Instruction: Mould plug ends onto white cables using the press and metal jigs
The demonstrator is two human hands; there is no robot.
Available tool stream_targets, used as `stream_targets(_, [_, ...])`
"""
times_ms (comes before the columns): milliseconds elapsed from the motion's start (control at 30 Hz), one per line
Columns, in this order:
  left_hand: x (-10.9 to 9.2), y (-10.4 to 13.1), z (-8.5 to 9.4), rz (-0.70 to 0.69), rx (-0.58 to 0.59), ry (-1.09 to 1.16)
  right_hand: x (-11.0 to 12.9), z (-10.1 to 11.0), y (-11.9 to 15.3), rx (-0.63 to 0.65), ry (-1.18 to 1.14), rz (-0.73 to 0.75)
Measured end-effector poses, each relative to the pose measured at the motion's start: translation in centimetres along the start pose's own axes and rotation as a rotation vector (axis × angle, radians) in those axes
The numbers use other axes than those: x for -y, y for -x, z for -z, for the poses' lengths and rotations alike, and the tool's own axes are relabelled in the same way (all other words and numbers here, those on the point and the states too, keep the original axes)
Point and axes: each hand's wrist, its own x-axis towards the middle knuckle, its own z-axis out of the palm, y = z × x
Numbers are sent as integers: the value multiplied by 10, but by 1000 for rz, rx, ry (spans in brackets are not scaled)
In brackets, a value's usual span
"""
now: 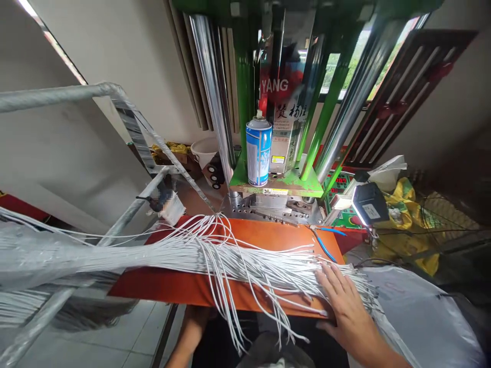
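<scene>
A thick bundle of white cables [245,260] runs from the left across an orange board [164,286], and its loose ends fan out on the right. Several strands hang over the board's near edge. My right hand [341,301] lies on the cable ends at the board's right end, fingers stretched out. Below the near edge, left of centre, my left hand [197,313] reaches under the board; its fingers are hidden, so what it touches does not show.
Behind the board stands a green press [276,186] with a blue spray can [259,153] on its plate. Blue-handled pliers [324,245] lie at the back right. A wrapped metal frame [130,209] is at left, a black-headed lamp [370,204] at right.
</scene>
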Motion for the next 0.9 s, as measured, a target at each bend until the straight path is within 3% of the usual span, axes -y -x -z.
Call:
stream_targets(100, [11, 3, 8, -6, 91, -55, -5, 32, -18, 108, -170, 38])
stream_targets(200, [7, 12, 29, -19, 216, -173, 6, 58, -65, 128, -320, 27])
stream_targets(267, [-12, 24, 48, -24, 415, -266, 23, 61, -108, 161, -393, 38])
stream_targets(333, [-43, 41, 65, -33, 658, -324, 45, 55, -153, 261, -453, 77])
stream_targets(400, [-82, 57, 76, -83, 760, -299, 70, 43, -191, 327, -494, 124])
stream_targets(467, [-121, 65, 77, -206, 746, -254, 91, 31, -218, 380, -524, 160])
stream_targets(533, [-157, 59, 67, -359, 645, -257, 104, 23, -233, 466, -564, 202])
stream_targets(667, [-206, 9, 23, -794, 303, -375, 98, 18, -237, 601, -704, 287])
stream_targets(767, [-220, -40, -10, -1023, 293, -518, 85, 18, -231, 617, -818, 235])
stream_targets(900, [-207, -82, -28, -1006, 328, -609, 87, 15, -221, 509, -651, 110])
